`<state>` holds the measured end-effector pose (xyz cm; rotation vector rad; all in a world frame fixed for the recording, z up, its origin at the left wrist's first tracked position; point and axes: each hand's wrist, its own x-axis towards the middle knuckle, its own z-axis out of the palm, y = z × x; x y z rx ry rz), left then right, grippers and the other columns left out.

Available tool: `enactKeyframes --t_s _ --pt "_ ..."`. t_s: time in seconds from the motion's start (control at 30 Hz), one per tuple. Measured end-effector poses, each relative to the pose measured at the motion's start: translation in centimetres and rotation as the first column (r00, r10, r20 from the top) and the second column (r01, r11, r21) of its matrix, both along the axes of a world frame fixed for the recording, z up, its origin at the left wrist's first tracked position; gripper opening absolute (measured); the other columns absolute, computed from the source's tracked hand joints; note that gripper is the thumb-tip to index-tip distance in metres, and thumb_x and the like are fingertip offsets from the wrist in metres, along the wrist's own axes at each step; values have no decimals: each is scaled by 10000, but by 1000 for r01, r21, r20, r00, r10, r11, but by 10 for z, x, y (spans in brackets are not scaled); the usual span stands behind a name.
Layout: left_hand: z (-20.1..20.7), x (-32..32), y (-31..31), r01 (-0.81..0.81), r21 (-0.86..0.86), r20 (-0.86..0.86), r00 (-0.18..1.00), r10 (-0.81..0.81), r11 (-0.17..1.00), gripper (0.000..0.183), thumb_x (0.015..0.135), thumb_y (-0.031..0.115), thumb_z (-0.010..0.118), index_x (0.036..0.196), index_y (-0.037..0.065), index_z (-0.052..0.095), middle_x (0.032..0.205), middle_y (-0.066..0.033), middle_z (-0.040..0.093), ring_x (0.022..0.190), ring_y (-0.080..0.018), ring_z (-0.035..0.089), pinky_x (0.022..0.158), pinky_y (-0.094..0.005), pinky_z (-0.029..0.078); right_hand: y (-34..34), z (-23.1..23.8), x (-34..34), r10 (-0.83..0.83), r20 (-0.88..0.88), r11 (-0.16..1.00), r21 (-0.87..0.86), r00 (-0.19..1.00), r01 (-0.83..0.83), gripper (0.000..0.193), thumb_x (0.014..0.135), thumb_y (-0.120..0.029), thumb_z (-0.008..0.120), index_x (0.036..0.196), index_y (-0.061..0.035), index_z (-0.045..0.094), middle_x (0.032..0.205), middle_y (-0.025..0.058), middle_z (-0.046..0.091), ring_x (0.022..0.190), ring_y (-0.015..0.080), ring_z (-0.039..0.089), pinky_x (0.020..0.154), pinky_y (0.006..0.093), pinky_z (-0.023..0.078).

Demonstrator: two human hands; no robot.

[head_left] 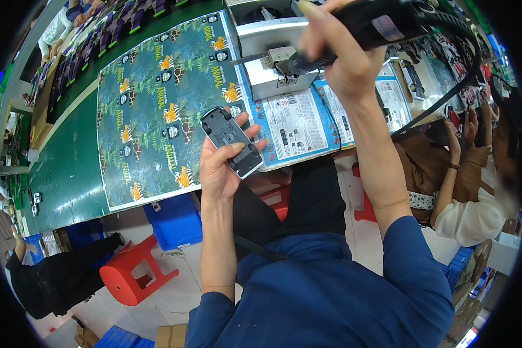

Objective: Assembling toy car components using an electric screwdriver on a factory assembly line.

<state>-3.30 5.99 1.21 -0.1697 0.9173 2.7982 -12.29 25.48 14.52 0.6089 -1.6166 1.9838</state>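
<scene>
- the left hand (219, 171) is held palm up over the near edge of the worktop (69, 180), its forearm rising almost straight from the near side; the grip is closed on a toy car (233, 144), thumb pressed across it, fingers spread behind and past its right side.
- the car is upside down, dark underside and wheels showing, its long side slanting from far left to near right; it is over the near right corner of the animal-print sheet (168, 116).
- the right hand (345, 58) is raised higher and farther, elbow bent out to the right, wrist flexed; its grip is wrapped around a black corded tool (383, 24), whose body extends right and whose cable (446, 101) loops down on the right.
- the tool's dark front end points left, in front of a metal box (272, 87); whether they touch, i cannot tell.
- farther off, an open-topped metal housing (261, 37) contains a dark round part, only partly visible.
- below the worktop's near edge, to the left, is a blue crate (177, 223) with a small pale piece at its far left rim.
- near left, a cardboard box (171, 336) and blue crates (122, 338) are on the floor; their contents are unclear.
</scene>
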Motion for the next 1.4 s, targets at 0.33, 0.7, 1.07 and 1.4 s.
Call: enactKeyframes --t_s 0.33,0.7,1.07,1.4 --pt "-16 -2 -5 -50 93 -23 998 53 994 657 761 -61 520 1403 40 429 1188 -198 616 950 -295 656 789 -469 575 -12 17 -2 223 250 974 -22 942 -224 193 864 -72 723 723 -39 595 532 28 551 381 128 501 413 256 421" --pt "-16 -9 -4 -62 72 23 998 61 995 560 738 -151 542 1270 17 492 1183 -167 628 993 -262 673 816 -431 610 -34 -20 67 564 148 820 18 812 -572 99 913 -66 571 967 -11 509 627 55 474 484 135 488 519 294 458" --pt "-14 -11 1 -97 157 51 995 90 983 553 744 -136 533 1276 10 487 1162 -169 627 1002 -283 672 862 -425 601 -49 -28 64 528 151 845 10 836 -535 146 885 -24 644 903 -29 500 625 59 517 479 122 498 506 270 467" --pt "10 -11 5 -41 266 94 995 17 963 491 743 -37 526 1233 -63 501 1104 -198 632 1006 -330 669 900 -452 588 -54 -31 56 621 253 775 -58 742 -629 242 836 -42 718 829 -55 476 622 55 523 461 92 478 489 233 435"
